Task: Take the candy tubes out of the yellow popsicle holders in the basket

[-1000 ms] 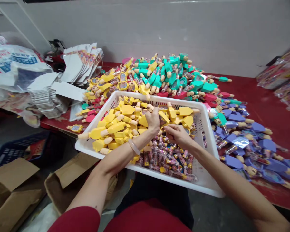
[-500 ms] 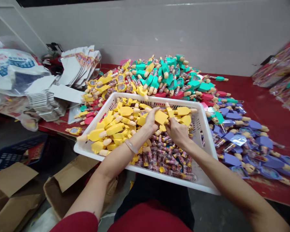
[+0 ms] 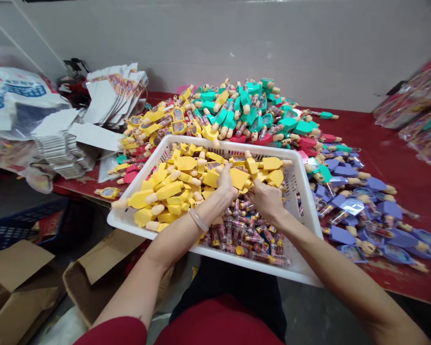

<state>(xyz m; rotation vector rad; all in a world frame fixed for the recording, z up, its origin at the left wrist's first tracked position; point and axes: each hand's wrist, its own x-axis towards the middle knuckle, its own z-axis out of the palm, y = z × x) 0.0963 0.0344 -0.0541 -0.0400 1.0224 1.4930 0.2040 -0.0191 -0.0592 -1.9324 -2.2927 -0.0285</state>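
My left hand is closed round a yellow plastic toy piece, flat and paddle-shaped, held over the white basket. Just right of it, my right hand is closed at the lower right end of the same piece; a small part between its fingers is hidden. Many like yellow pieces with peach-coloured knobs fill the left and back of the basket. Small clear tubes with pinkish contents and yellow caps lie in its front right part, under my hands.
Behind the basket rises a heap of green toy pieces, mixed with yellow and red ones. Purple pieces spread over the red table at right. Stacked white cards stand at left; an open cardboard box sits below.
My hands stay at the same yellow toy piece, with my left wrist and right knuckles slightly turned. The whole view has shifted a little.
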